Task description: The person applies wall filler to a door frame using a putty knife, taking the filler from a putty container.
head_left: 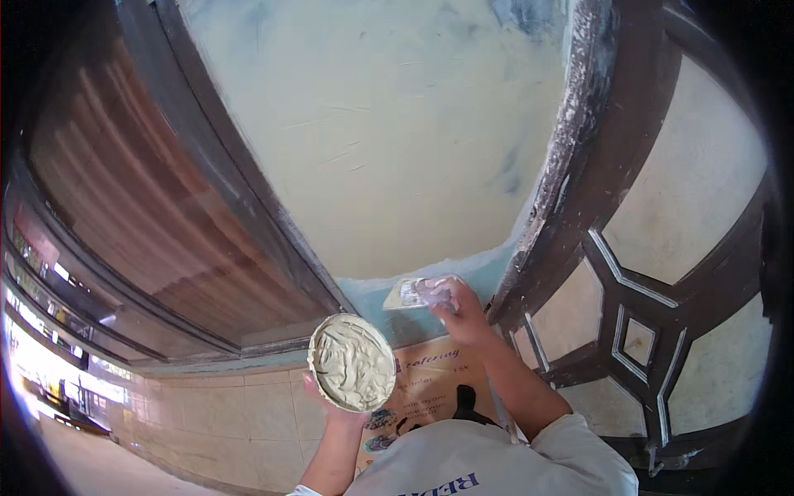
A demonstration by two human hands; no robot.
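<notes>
Pale cream wall [389,182] rises beyond both hands, between a dark brown wooden window frame [273,240] ahead to the left and a dark brown door with pale panels [686,306] to the right. Most of its face carries a smooth cream coat, so by its look the coating is well along; what appears left is a bare blue-green band [413,328] just around and below the right hand [447,299], with a ragged whitish edge above it. Greyish-blue patches also show through, farther up from that hand, and a few thin ridges mark the coat.

Closed in a grip, the right hand holds a flat, pale, paste-smeared scraper [398,296], which points leftward from the fingers; whether its edge touches the wall I cannot tell. Its fingers are smeared with paste too. Left hand [334,407] supports a round, pale tub [365,410] from below, gripping its side, though most fingers are hidden. Thick, cream-coloured paste [354,360] fills the tub, its surface stirred into folds, near and to the left of the right hand.
</notes>
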